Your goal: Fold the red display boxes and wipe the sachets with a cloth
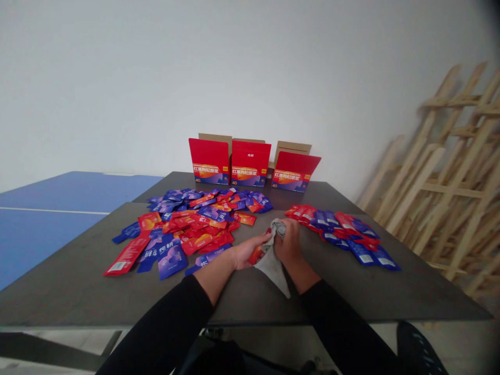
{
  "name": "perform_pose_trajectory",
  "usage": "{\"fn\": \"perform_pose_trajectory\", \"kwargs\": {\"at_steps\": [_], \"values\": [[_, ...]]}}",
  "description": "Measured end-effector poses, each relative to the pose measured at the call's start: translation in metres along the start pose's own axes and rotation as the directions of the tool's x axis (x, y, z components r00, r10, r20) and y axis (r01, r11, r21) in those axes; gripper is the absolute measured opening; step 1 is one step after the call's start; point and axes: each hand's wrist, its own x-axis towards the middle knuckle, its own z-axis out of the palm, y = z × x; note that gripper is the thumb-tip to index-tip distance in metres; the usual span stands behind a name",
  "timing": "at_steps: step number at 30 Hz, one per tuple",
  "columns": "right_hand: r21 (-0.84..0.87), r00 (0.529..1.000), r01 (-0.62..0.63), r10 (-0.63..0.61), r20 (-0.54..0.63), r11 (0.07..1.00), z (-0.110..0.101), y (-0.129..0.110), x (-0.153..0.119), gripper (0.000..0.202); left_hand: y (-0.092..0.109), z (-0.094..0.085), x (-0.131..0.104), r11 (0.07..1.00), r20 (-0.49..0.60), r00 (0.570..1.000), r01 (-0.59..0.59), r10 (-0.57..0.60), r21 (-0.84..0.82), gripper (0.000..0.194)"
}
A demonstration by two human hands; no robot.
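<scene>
Over the near middle of the dark table, my left hand (247, 252) is closed around a red sachet (257, 255), only part of which shows. My right hand (289, 242) grips a bunched grey cloth (273, 268), pressed against that sachet. One corner of the cloth hangs down toward me. To the left lies a loose heap of red and purple-blue sachets (203, 229). On the right, more red and blue sachets (339, 229) lie overlapping in rows.
Three open red cartons, the left one (211, 161), the middle one (250, 162) and the right one (294, 172), stand at the back of the dark table (128, 297). A blue table (58, 229) adjoins on the left. Wooden frames (441, 182) lean against the wall at right.
</scene>
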Motion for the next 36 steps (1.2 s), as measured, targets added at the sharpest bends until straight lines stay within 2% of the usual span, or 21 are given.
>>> {"fn": "perform_pose_trajectory", "kwargs": {"at_steps": [2, 5, 7, 10, 13, 16, 18, 20, 23, 27, 29, 36], "values": [[-0.013, 0.999, -0.035, 0.034, -0.02, 0.999, 0.0, 0.006, 0.001, 0.025, 0.003, -0.005, -0.001, 0.999, -0.024, 0.999, 0.04, -0.04, 0.01, 0.014], [-0.046, 0.992, -0.116, 0.113, -0.046, 0.992, -0.001, 0.015, 0.004, 0.023, 0.011, -0.011, -0.001, 0.992, 0.06, 0.993, 0.102, -0.097, -0.071, 0.019], [-0.056, 0.987, -0.143, 0.138, -0.078, 0.988, -0.003, 0.018, 0.006, 0.022, 0.018, -0.013, -0.001, 0.981, 0.109, 0.992, 0.083, -0.064, -0.177, 0.026], [0.007, 0.994, -0.053, 0.053, -0.093, 0.999, -0.007, 0.014, 0.007, 0.02, 0.028, -0.014, -0.001, 0.934, 0.035, 0.999, -0.022, 0.037, -0.355, 0.032], [0.152, 0.985, 0.148, -0.159, 0.064, 0.977, -0.012, 0.001, 0.005, 0.022, 0.032, -0.015, 0.0, 0.89, -0.038, 0.995, -0.101, 0.094, -0.444, 0.035], [0.294, 0.901, 0.253, -0.335, 0.275, 0.922, -0.014, -0.014, 0.0, 0.025, 0.033, -0.016, 0.001, 0.884, -0.03, 0.994, -0.108, 0.106, -0.455, 0.035], [0.324, 0.846, 0.279, -0.391, 0.362, 0.904, -0.014, -0.019, -0.002, 0.025, 0.031, -0.015, 0.0, 0.891, 0.0, 0.995, -0.087, 0.097, -0.446, 0.035], [0.298, 0.827, 0.289, -0.394, 0.401, 0.91, -0.013, -0.019, -0.002, 0.024, 0.03, -0.013, -0.001, 0.906, 0.03, 0.996, -0.063, 0.083, -0.419, 0.035], [0.222, 0.855, 0.271, -0.34, 0.39, 0.937, -0.01, -0.011, -0.001, 0.023, 0.026, -0.009, -0.002, 0.935, 0.052, 0.996, -0.047, 0.07, -0.351, 0.029], [0.105, 0.928, 0.209, -0.231, 0.291, 0.972, -0.008, 0.002, -0.001, 0.023, 0.021, -0.009, -0.002, 0.962, 0.086, 0.993, -0.05, 0.076, -0.268, 0.019], [0.057, 0.954, 0.161, -0.17, 0.245, 0.985, -0.008, 0.007, 0.0, 0.022, 0.019, -0.012, -0.001, 0.977, 0.132, 0.989, -0.031, 0.06, -0.213, 0.021], [-0.064, 0.986, -0.039, 0.049, 0.157, 0.997, -0.009, 0.028, 0.007, 0.022, 0.018, -0.024, -0.004, 0.991, 0.213, 0.969, 0.13, -0.126, -0.004, 0.027]]}}
